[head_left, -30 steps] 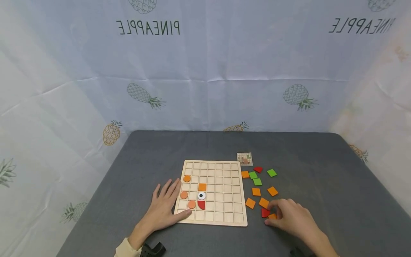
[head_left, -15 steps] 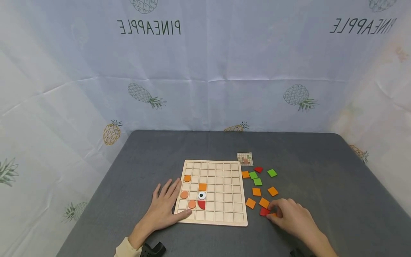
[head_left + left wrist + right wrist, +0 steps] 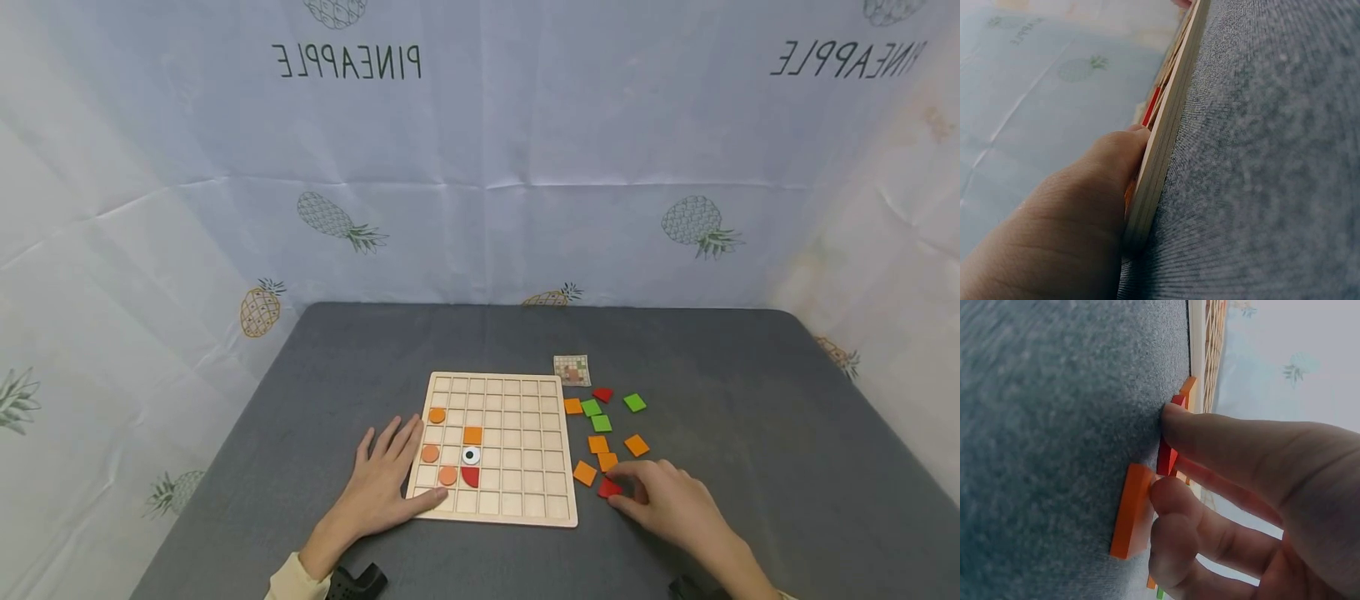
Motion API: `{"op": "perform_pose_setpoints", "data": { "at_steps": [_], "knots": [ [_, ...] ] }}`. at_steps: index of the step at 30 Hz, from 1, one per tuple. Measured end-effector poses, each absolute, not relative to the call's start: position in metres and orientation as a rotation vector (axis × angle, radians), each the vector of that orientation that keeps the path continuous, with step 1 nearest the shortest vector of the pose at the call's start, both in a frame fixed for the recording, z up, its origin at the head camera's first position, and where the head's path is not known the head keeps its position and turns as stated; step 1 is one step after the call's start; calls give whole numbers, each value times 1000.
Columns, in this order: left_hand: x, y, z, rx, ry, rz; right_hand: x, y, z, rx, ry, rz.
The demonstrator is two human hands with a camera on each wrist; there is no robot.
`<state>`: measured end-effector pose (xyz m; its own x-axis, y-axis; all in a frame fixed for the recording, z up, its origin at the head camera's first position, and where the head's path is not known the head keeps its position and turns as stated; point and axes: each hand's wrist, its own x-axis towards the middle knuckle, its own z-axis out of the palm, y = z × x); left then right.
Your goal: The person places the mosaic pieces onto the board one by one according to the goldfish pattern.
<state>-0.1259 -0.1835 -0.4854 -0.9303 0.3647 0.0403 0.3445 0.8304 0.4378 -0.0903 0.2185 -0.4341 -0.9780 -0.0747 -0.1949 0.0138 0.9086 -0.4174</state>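
My left hand (image 3: 386,479) lies spread at the left edge of a wooden grid board (image 3: 521,483), its thumb over the near left corner. In the left wrist view the thumb (image 3: 1107,162) presses on the board's rim. On the board sit several orange discs (image 3: 447,476), an orange square tile (image 3: 472,436), a white eye disc (image 3: 471,455) and a red rounded piece (image 3: 470,477). Right of the board, my right hand (image 3: 675,500) pinches a flat red tile (image 3: 1166,453) between thumb and index finger, down at the table. An orange tile (image 3: 1132,512) stands out beside the curled fingers.
Loose orange tiles (image 3: 585,473), green tiles (image 3: 602,423) and another red piece (image 3: 603,394) are scattered right of the board. A small pattern card (image 3: 572,371) lies beyond them on the dark table (image 3: 750,400). A pineapple-print cloth (image 3: 480,242) hangs behind.
My right hand has shifted slightly left and away from me, with the red tile. One orange tile has slid up toward its neighbour; another is now hidden under the hand. The left hand stays put.
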Motion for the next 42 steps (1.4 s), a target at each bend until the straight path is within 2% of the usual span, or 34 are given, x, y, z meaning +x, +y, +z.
{"op": "perform_pose_setpoints", "data": {
  "at_steps": [15, 31, 38, 42],
  "knots": [
    [-126, -182, -484, 591, 2965, 695, -91, 228, -431, -259, 2854, -622],
    [-126, -183, -485, 584, 2959, 707, -93, 228, -429, -214, 2835, -573],
    [-125, -183, -486, 594, 2960, 709, -92, 237, -431, -433, 2784, -663],
    [-125, -183, -485, 593, 2967, 707, -94, 238, -431, -468, 2765, -696]
  ]
}}
